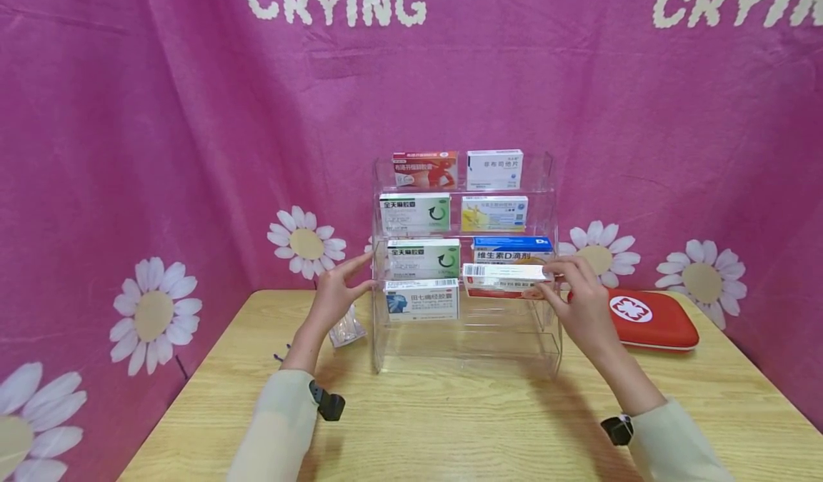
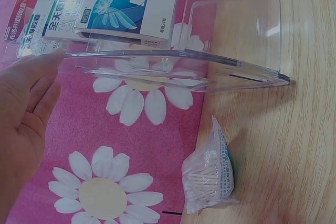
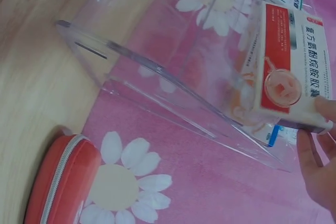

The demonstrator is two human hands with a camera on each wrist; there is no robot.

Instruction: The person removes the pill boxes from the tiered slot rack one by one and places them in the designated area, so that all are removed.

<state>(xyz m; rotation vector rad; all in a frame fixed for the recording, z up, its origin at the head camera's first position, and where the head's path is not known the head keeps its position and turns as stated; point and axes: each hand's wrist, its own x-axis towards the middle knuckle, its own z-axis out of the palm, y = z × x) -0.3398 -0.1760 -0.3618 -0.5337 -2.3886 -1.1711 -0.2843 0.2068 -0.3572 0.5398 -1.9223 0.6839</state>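
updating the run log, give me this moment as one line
right hand: pinches red-white box at clear rack | left hand: open, touching rack side | swab bag: on table

pink fabric backdrop (image 1: 161, 125) on all sides, white daisy prints (image 1: 306, 243) low along it, white "CRYING" lettering (image 1: 336, 1) across the top, light wood-grain table (image 1: 450, 425) with rounded corners, even soft light, faint shadows on the tabletop

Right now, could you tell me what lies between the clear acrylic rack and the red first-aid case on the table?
In the head view, only the right hand lies between the acrylic rack and the red first-aid case, gripping a red-and-white medicine box.
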